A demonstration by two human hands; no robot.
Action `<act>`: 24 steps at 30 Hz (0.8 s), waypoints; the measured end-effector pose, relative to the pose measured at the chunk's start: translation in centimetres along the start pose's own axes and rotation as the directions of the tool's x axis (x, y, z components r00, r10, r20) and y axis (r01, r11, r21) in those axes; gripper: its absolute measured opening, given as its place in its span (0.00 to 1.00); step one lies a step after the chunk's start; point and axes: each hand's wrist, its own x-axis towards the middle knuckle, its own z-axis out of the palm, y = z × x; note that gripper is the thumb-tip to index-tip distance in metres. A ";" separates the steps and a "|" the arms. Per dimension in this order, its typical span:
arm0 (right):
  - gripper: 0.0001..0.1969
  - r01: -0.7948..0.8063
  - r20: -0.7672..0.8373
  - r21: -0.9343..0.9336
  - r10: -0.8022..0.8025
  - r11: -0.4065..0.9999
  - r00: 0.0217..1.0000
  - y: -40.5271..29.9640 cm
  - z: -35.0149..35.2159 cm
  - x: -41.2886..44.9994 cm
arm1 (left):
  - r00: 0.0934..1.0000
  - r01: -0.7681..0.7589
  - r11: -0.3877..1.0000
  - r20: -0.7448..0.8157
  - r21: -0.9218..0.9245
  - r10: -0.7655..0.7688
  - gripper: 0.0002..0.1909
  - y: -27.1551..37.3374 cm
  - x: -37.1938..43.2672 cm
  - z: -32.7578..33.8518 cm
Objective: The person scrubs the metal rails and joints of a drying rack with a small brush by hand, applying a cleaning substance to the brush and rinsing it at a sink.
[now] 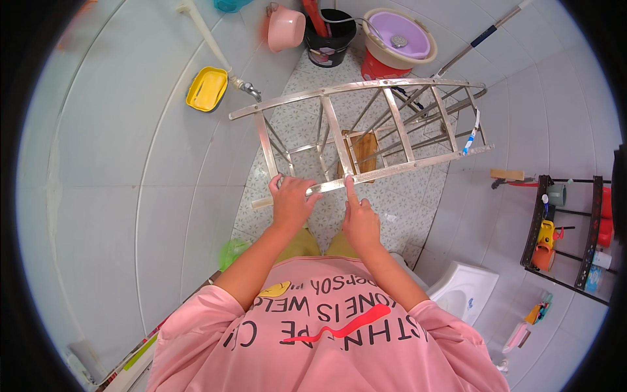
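Observation:
A metal rack (397, 125) with crossbars and several legs stands at a slant in front of me. My left hand (293, 198) is closed around its near rail, close to the left end, with the thumb below the rail. My right hand (361, 220) touches the same rail with an extended index finger, where a crossbar meets it; the other fingers are curled. A blue and white strip (471, 139) hangs on the rack's right part. Through the bars a wooden board (365, 152) shows, low down near the floor.
Beyond the rack are a black bucket (330, 39), a purple basin (406, 34) and a pole (482, 38). A metal tap (251, 90) and a yellow soap dish (207, 89) are on the left wall. At right are a white washbasin (463, 294) and a black wall shelf (535, 225).

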 end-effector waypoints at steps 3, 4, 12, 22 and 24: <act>0.40 0.030 0.054 0.008 -0.030 1.000 0.998 -1.9 0.5 -0.6 | 1.000 -0.022 1.000 -0.014 -0.001 0.022 0.14 -0.2 -0.1 0.1; 0.40 0.090 0.107 -0.007 -0.089 0.996 0.990 -2.6 0.5 -0.7 | 0.999 -0.023 1.000 -0.023 -0.005 0.023 0.14 -0.2 -0.2 0.1; 0.40 -0.014 0.005 -0.006 0.014 1.000 1.000 -0.8 0.0 -0.2 | 0.994 -0.099 0.992 -0.029 0.077 0.101 0.12 -1.1 -0.3 -2.0; 0.42 -0.045 -0.046 -0.006 0.044 0.999 0.998 -0.3 0.3 -0.2 | 0.994 -0.110 0.991 -0.014 0.079 0.111 0.12 -1.5 -0.7 -1.6; 0.42 0.004 -0.018 -0.008 -0.004 1.000 1.000 -1.3 1.1 -0.4 | 0.993 -0.109 0.990 -0.025 0.084 0.111 0.12 -1.3 -0.7 -1.3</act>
